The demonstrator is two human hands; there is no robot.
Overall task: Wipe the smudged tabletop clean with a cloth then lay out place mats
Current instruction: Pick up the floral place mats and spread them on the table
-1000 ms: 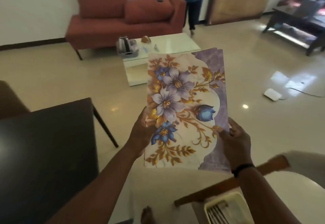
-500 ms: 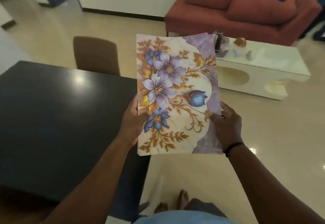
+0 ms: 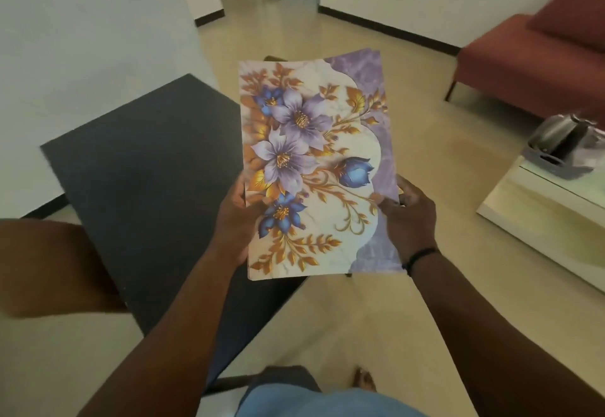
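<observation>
1. No brand, label or readable writing shows anywhere; the place mat (image 3: 314, 167) carries only a print of purple and blue flowers with gold leaves on a marbled cream ground, with a purple band down its right side.
2. Both hands grip the place mat, held up in the air face toward the camera: the left hand (image 3: 234, 217) clamps its left edge, the right hand (image 3: 409, 217) pinches its lower right edge. A black band circles the right wrist.
3. The mat hangs above the right edge of the dark tabletop (image 3: 144, 187), not touching it.
4. Compared with half a second ago, the view has swung left: the tabletop now runs away on the diagonal, the red sofa (image 3: 540, 59) has slid to the right edge, and a doorway shows at the top.
5. Count: at least one mat, with a second edge peeking out at its top; two hands, one tabletop, one sofa, one white low table (image 3: 543, 220) bearing a metal kettle (image 3: 556, 135).
</observation>
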